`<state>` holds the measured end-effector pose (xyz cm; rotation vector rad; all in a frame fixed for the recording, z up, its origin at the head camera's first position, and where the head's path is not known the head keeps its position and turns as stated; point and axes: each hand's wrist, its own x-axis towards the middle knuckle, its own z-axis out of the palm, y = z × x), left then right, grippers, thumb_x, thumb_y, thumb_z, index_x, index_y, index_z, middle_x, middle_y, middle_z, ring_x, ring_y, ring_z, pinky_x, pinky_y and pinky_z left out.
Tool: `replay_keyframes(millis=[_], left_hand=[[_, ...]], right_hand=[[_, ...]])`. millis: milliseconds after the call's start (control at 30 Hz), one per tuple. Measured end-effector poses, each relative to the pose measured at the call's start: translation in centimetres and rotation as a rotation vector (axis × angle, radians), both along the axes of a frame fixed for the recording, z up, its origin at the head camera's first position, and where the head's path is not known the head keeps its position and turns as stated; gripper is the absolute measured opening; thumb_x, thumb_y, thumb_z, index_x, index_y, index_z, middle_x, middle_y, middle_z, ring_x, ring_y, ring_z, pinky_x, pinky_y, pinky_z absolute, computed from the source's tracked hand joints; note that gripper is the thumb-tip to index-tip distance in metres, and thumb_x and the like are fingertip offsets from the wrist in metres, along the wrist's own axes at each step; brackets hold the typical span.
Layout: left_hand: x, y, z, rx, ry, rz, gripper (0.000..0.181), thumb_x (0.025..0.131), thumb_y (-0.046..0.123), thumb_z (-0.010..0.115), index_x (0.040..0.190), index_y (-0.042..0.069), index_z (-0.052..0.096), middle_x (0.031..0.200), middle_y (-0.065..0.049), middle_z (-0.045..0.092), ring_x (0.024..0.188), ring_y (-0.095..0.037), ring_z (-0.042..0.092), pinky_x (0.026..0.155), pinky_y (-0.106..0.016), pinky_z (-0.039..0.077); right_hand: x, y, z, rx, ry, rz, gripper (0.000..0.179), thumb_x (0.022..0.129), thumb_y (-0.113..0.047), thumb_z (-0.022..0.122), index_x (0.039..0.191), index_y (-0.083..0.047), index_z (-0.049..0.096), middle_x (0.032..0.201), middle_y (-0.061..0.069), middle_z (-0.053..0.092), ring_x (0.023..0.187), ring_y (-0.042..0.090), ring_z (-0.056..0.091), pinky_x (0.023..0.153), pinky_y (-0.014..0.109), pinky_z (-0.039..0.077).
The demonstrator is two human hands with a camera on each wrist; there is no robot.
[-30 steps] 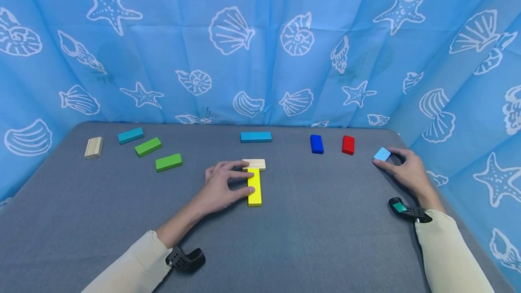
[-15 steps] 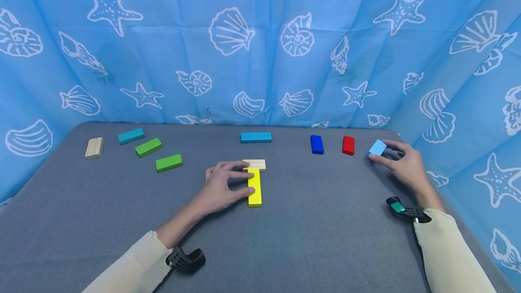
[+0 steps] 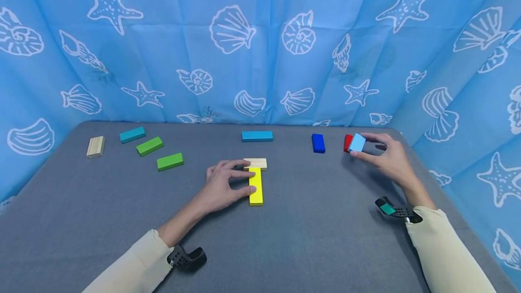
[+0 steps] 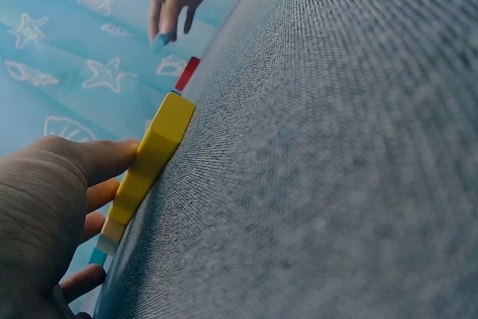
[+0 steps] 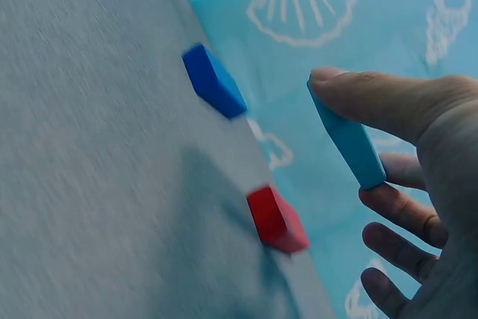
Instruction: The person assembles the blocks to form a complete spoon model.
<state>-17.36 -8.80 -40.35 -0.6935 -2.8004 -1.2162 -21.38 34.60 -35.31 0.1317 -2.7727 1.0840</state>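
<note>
Cloth [image 3: 301, 238], gray, spreads between the forearms, a wide stretch of it lying right of the yellow block [image 3: 256, 191]. The left hand [image 3: 220, 188], thumb and fingers extended and spread, touches that block's left edge; its far end meets the near edge of a pale wooden block [image 3: 260, 163] set crosswise. Two green blocks [image 3: 170, 162] lie well to the left. Farther out, the right hand [image 3: 390, 159] pinches a light blue block [image 3: 357, 142] between thumb and fingers above the cloth, apart from the red block [image 3: 348, 142] just beside it. Cloth separates the red block from a dark blue block [image 3: 318, 143] on its left. A second wooden block [image 3: 95, 147] and two teal blocks [image 3: 257, 136] sit toward the cloth's far edge, where a shell-printed blue curtain [image 3: 260, 71] hangs and bends along the right side.
</note>
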Motion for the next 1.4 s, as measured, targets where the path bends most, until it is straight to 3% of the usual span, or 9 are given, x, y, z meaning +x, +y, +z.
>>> replay_keyframes(millis=[600,900,1133,1400], left_hand=[[0.0,0.0,0.0,0.0,-0.017,0.002,0.042,0.087,0.032,0.082,0.125,0.018,0.075,0.147,0.0,0.055,0.138,-0.03,0.039,0.106,-0.061,0.017],[-0.1,0.0,0.0,0.002,-0.021,-0.001,0.042,0.087,0.032,0.082,0.125,0.019,0.074,0.147,0.001,0.054,0.138,-0.03,0.039,0.106,-0.061,0.017],[-0.1,0.0,0.0,0.0,-0.019,0.004,0.042,0.087,0.032,0.082,0.125,0.018,0.075,0.147,0.0,0.055,0.138,-0.03,0.038,0.106,-0.061,0.016],[-0.1,0.0,0.0,-0.005,-0.016,0.006,0.041,0.087,0.033,0.082,0.125,0.019,0.075,0.147,0.001,0.055,0.138,-0.03,0.038,0.106,-0.061,0.016]], right_hand=[[1.0,-5.0,0.3,0.039,0.063,0.207,0.063,0.083,-0.024,0.085,0.138,-0.005,0.06,0.136,0.024,0.051,0.122,0.047,0.045,0.095,0.069,0.036],[1.8,-7.5,-0.3,-0.017,0.123,0.333,0.059,0.079,-0.017,0.088,0.133,-0.007,0.065,0.128,0.014,0.06,0.12,0.038,0.05,0.098,0.065,0.038],[2.7,-9.3,-0.5,-0.03,0.117,0.39,0.061,0.078,-0.016,0.088,0.134,-0.009,0.066,0.124,0.011,0.059,0.119,0.035,0.048,0.091,0.063,0.04],[3.9,-11.4,-0.7,-0.028,0.102,0.466,0.06,0.076,-0.02,0.091,0.132,-0.013,0.067,0.124,0.004,0.06,0.119,0.028,0.049,0.095,0.062,0.041]])
